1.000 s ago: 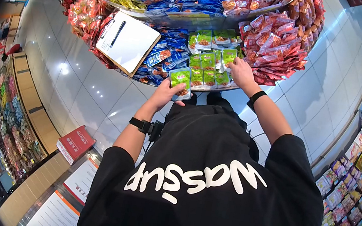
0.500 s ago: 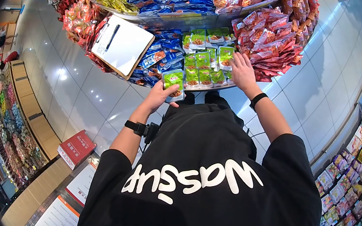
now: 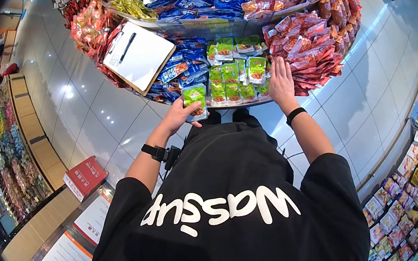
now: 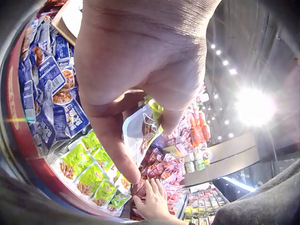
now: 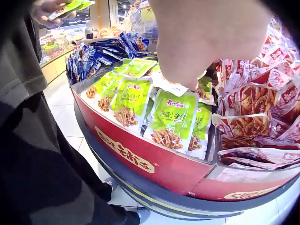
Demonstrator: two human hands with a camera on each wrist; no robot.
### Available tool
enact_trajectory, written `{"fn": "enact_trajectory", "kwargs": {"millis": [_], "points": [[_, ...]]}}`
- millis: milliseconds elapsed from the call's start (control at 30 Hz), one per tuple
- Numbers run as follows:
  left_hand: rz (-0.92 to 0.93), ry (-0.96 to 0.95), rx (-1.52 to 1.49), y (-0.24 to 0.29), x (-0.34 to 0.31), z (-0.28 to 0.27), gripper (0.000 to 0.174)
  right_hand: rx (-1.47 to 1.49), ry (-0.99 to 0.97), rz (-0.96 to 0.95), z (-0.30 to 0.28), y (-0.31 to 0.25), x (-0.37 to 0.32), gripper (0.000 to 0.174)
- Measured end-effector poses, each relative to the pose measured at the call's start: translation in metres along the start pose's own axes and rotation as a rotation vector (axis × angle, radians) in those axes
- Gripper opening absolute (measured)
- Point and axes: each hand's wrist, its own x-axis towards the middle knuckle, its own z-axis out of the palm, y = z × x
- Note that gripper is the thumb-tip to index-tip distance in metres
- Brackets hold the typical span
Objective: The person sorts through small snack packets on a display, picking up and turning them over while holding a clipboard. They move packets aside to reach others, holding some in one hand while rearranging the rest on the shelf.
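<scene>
My left hand [image 3: 174, 116] grips a green snack packet [image 3: 195, 95] in front of the display bin, thumb across its face. In the left wrist view its pale back [image 4: 133, 133] shows between the thumb and fingers. My right hand [image 3: 282, 85] has its fingers straight, at the right side of the green packets [image 3: 232, 92] laid in rows in the bin. Close up in the right wrist view, one upright green packet [image 5: 172, 117] with a picture of small fish leans at the front, just below that hand. The right fingertips are mostly hidden there.
Blue packets [image 3: 178, 66] fill the section left of the green ones, and red packets [image 3: 307, 50] heap up on the right. A clipboard [image 3: 138, 60] with a pen [image 3: 128, 47] lies on the bin's left part. The red bin rim [image 5: 140, 154] curves round the front.
My right hand has come off the green packet at the right end of the rows and shifted right, its fingers straightening. My left hand keeps its packet, and the head view has shifted slightly.
</scene>
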Motion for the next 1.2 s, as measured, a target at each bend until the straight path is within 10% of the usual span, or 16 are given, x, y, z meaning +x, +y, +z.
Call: {"fn": "enact_trajectory", "kwargs": {"millis": [267,500,600,867,1100,1200], "points": [[-0.008,0.024,0.001,-0.005,-0.006,-0.004,0.038,0.508,0.001,-0.428,-0.003,-0.042,-0.019,0.053],[-0.014,-0.005,0.016,-0.003,-0.008,-0.002,0.038,0.415,-0.114,-0.336,-0.006,-0.045,-0.034,0.051],[-0.021,-0.016,0.015,-0.005,-0.005,0.000,0.039,0.590,0.129,-0.223,-0.034,-0.046,-0.026,0.042],[-0.063,-0.176,0.158,0.004,0.015,0.027,0.046,1.671,-0.315,0.005,-0.127,-0.064,0.013,0.023],[-0.031,-0.102,0.196,-0.011,0.026,0.034,0.041,2.097,-0.362,0.155,-0.063,-0.055,0.015,0.020],[-0.068,-0.082,0.143,-0.007,0.016,0.029,0.039,1.795,-0.114,0.321,-0.031,-0.022,0.038,0.020]]}}
